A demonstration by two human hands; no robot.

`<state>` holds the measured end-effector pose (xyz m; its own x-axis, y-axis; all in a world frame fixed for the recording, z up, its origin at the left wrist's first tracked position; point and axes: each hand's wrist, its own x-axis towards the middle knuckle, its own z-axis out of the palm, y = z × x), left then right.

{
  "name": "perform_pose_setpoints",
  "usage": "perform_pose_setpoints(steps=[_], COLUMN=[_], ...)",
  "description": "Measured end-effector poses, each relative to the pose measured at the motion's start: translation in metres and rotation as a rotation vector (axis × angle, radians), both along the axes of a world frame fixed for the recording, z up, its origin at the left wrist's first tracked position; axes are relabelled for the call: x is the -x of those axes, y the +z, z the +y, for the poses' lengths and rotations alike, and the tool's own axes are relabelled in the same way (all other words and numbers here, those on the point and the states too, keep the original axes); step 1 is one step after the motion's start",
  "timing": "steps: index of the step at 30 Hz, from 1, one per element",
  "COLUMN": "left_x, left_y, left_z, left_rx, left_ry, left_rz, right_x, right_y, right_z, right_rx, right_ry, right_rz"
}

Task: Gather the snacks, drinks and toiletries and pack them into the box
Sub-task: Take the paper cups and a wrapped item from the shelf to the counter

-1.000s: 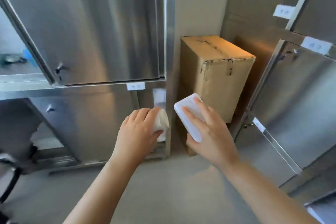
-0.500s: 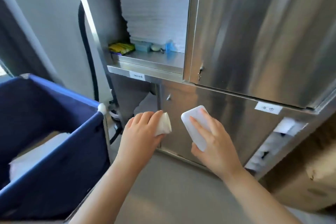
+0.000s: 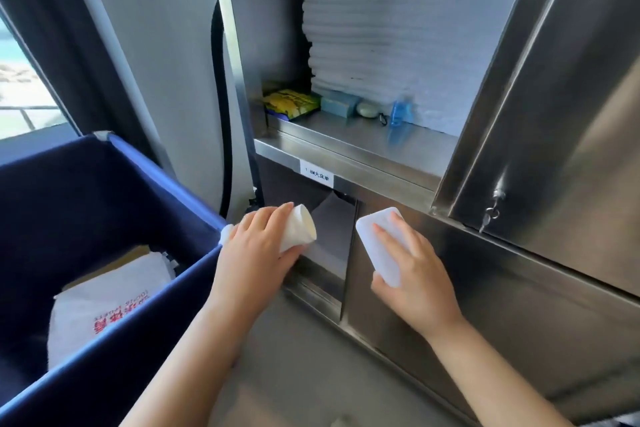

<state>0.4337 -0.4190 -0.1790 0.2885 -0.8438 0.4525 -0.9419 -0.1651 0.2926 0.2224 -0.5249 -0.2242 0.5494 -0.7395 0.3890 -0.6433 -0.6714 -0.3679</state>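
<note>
Stainless steel cabinets fill the far side of the view, with a window at the left edge. The left hand's fingers [image 3: 277, 220] are curled over a white tube [image 3: 300, 229], thumb beneath it, so the tube's wide pale end points up and to the right. The left hand [image 3: 256, 256] hangs in front of the dark opening of a lower compartment, just beside the corner of a blue fabric cart [image 3: 104, 204]. The right hand's fingers [image 3: 412, 236] lie clamped across a flat white packet [image 3: 379, 246], thumb under its lower end, and the packet tilts up to the left. The right hand [image 3: 419, 281] is in front of a closed lower cabinet door [image 3: 519, 305], apart from the left hand.

Above both hands a metal shelf [image 3: 363, 146] carries a small white label [image 3: 317, 176] on its front edge. On the shelf, in a row from left to right, lie a yellow snack packet [image 3: 291, 103], a teal box [image 3: 341, 104], a pale oval item [image 3: 367, 109] and a blue bottle [image 3: 401, 113]. Behind them rises a tall stack of folded white linen [image 3: 381, 28]. To the right an upper door [image 3: 571, 114] has a key [image 3: 490, 215] in its lock. A white bag with red print [image 3: 114, 295] lies inside the cart, and a black hose [image 3: 221, 97] runs down beside the cabinet.
</note>
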Motion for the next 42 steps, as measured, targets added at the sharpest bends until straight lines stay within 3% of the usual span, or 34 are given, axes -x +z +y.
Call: perform_pose_setpoints(steps=[9, 17, 33, 42], left_x=[-0.067, -0.100, -0.137, -0.137], left_y=[0.036, 0.025, -0.002, -0.014], left_z=[-0.155, -0.249, -0.417, -0.436], left_rx=[0.032, -0.009, -0.045, -0.086], left_ry=[0.042, -0.023, -0.552, -0.657], left_rz=[0.066, 0.136, 0.379, 0.643], right_x=[-0.086, -0.109, -0.120, -0.120], right_y=[0.031, 0.020, 0.014, 0.013], right_z=[-0.177, -0.266, -0.324, -0.325], right_rx=[0.039, -0.009, -0.160, -0.222], right_ry=[-0.005, -0.107, -0.656, -0.725], right_rz=[0.004, -0.016, -0.004, 0.027])
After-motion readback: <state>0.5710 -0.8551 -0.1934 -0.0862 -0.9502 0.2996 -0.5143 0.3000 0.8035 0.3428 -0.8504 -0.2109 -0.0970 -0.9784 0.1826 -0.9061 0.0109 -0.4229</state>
